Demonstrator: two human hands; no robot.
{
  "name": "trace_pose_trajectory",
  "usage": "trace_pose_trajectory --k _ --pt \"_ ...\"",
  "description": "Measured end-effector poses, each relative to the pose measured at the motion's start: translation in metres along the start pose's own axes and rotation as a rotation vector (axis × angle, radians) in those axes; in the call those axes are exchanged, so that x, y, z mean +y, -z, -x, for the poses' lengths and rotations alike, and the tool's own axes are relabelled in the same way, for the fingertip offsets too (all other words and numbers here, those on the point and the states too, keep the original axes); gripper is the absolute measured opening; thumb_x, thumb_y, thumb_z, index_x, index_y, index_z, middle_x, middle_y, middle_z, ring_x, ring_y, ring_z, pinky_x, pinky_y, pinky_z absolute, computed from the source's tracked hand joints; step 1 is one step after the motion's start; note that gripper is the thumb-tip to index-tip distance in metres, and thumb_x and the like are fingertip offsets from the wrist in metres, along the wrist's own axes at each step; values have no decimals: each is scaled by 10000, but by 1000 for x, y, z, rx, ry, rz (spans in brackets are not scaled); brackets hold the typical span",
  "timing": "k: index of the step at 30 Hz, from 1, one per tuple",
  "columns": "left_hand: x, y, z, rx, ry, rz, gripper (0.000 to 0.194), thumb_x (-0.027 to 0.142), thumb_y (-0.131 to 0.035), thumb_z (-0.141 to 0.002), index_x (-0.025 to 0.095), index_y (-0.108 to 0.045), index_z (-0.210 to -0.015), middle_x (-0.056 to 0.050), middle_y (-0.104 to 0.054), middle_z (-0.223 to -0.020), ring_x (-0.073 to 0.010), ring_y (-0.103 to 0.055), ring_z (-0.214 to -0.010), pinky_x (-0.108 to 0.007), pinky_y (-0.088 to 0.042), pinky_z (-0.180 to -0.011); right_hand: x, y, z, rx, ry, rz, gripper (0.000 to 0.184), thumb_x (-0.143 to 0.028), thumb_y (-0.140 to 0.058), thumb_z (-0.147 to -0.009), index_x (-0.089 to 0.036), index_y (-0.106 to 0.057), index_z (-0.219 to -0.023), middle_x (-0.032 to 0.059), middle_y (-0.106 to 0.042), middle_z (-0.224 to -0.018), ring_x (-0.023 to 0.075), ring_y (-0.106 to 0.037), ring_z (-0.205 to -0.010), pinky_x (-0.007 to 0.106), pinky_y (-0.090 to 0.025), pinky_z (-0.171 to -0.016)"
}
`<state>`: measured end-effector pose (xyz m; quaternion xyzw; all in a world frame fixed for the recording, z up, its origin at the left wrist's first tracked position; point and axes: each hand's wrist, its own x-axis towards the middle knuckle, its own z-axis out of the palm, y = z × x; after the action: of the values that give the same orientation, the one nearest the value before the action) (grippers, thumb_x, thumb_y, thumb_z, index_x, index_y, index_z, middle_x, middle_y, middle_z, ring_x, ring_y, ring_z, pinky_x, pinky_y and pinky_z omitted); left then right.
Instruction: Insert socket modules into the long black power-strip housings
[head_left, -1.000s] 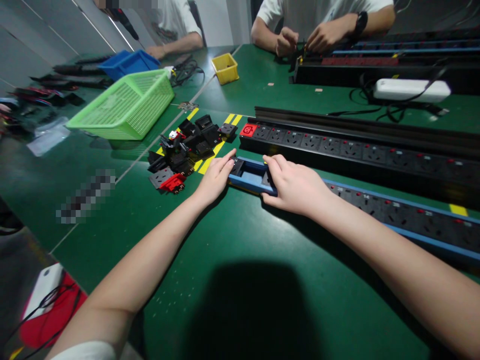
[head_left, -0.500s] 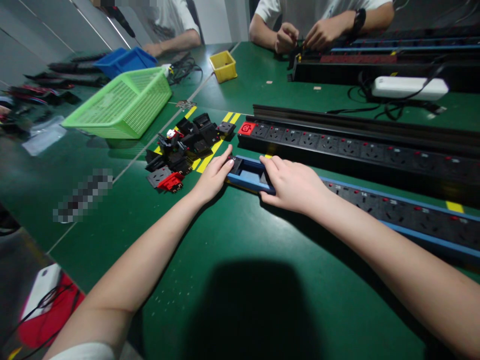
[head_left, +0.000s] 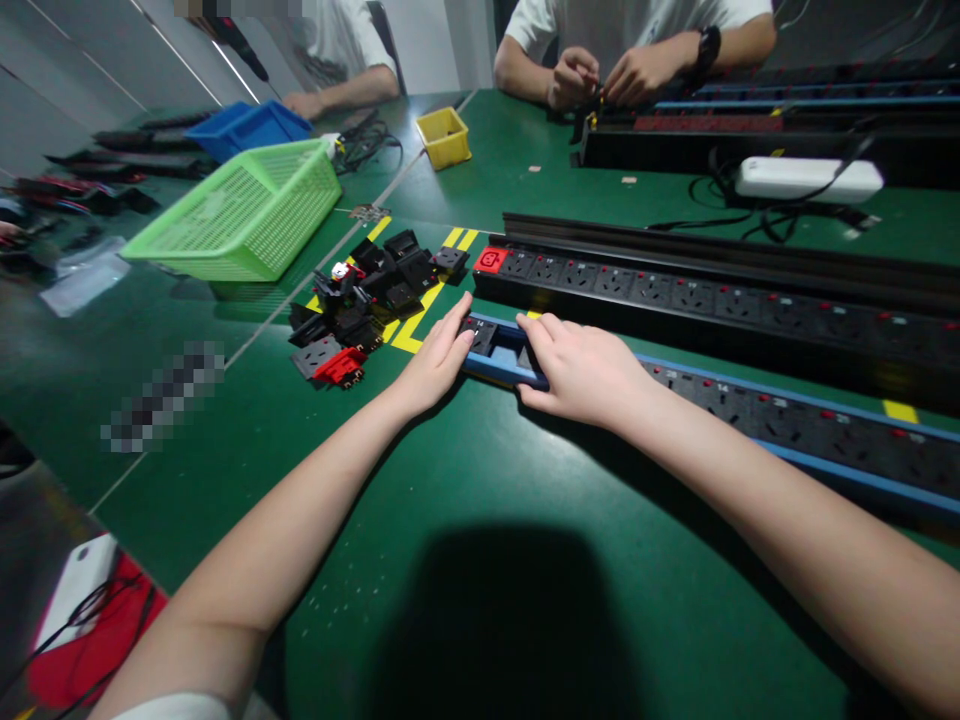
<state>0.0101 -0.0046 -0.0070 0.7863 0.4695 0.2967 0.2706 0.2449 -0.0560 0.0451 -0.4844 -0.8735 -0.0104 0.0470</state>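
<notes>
A long blue-framed power strip point(head_left: 795, 415) lies across the green table, its left end an empty blue channel point(head_left: 504, 352). My left hand point(head_left: 436, 355) rests at that end with its fingers stretched out, fingertips on a black socket module point(head_left: 478, 330) sitting in the channel. My right hand point(head_left: 581, 365) curls over the channel's near edge, gripping the strip just right of the gap. A heap of loose black and red socket modules point(head_left: 367, 300) lies just left of my left hand.
A second black power strip point(head_left: 712, 300) with a red end module runs behind the blue one. A green basket point(head_left: 240, 215), blue bin point(head_left: 251, 125) and yellow box point(head_left: 445, 137) stand at the back left. Another person's hands point(head_left: 600, 75) work on strips across the table. A white device point(head_left: 806, 178) lies at back right.
My left hand has slid a little forward and its fingers now lie along the black module at the strip's end. The right hand has stayed in place.
</notes>
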Motion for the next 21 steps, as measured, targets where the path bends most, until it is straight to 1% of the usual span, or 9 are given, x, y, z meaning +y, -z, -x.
trace_pose_trajectory --k 2,3,5,7,9,12,16,17,21 --pt "-2 -2 0 64 33 -9 453 554 -408 -988 185 -492 -1237 -132 -564 -1273 -240 -554 -1151 -406 -443 -1022 0 -1 0 -2 -5 -10 769 -442 -556 -873 0 -392 -1481 227 -600 -1338 329 -642 -1096 401 -507 -888" --pt "-4 -2 0 73 49 -7 397 566 -428 -978 197 -494 -1109 -94 -575 -1116 -215 -565 -999 -376 -467 -915 1 -1 0 -1 -5 -18 771 -441 -558 -872 -1 -391 -1483 226 -594 -1349 330 -639 -1109 403 -507 -898" --pt "-6 -2 -1 39 61 22 366 587 -446 -968 228 -424 -898 -13 -483 -860 -168 -481 -767 -327 -427 -734 2 -1 0 -1 -2 -38 776 -436 -564 -869 -6 -385 -1489 225 -575 -1380 330 -628 -1141 406 -502 -924" --pt "-7 0 -2 -5 49 80 400 593 -453 -965 237 -351 -814 21 -382 -760 -149 -396 -684 -306 -361 -658 3 -1 -1 -2 1 -59 780 -432 -573 -864 -11 -383 -1493 222 -565 -1395 329 -617 -1167 405 -496 -945" --pt "-7 2 -3 -16 42 132 412 594 -465 -959 237 -334 -800 29 -351 -739 -145 -365 -670 -299 -336 -641 4 0 -1 -5 -2 -79 778 -429 -579 -861 -21 -384 -1494 209 -579 -1376 323 -622 -1159 398 -498 -944" --pt "-5 5 -5 -32 38 150 406 603 -460 -955 236 -368 -807 27 -372 -729 -151 -375 -675 -297 -350 -646 4 2 -2 -1 -11 -108 783 -420 -589 -854 -34 -378 -1502 191 -588 -1361 313 -645 -1118 382 -511 -914" --pt "-3 5 -8 -167 -80 84 432 554 -327 -1010 218 -480 -786 -19 -497 -783 -186 -488 -782 -332 -418 -760 4 2 -2 21 -9 -143 812 -413 -611 -840 -43 -348 -1514 198 -569 -1384 311 -660 -1082 388 -517 -887" --pt "-2 5 -8 -182 -105 72 446 534 -300 -1021 214 -498 -782 -29 -517 -803 -192 -507 -807 -338 -425 -790 4 1 -3 28 1 -153 819 -407 -614 -840 -47 -332 -1520 201 -562 -1392 312 -658 -1086 396 -515 -892" --pt "0 3 -6 -142 -134 70 412 494 -303 -1031 213 -531 -835 -32 -546 -851 -193 -534 -842 -332 -432 -829 5 -2 -3 79 102 -181 814 -331 -588 -865 -74 -246 -1557 207 -470 -1504 320 -593 -1216 428 -489 -964"
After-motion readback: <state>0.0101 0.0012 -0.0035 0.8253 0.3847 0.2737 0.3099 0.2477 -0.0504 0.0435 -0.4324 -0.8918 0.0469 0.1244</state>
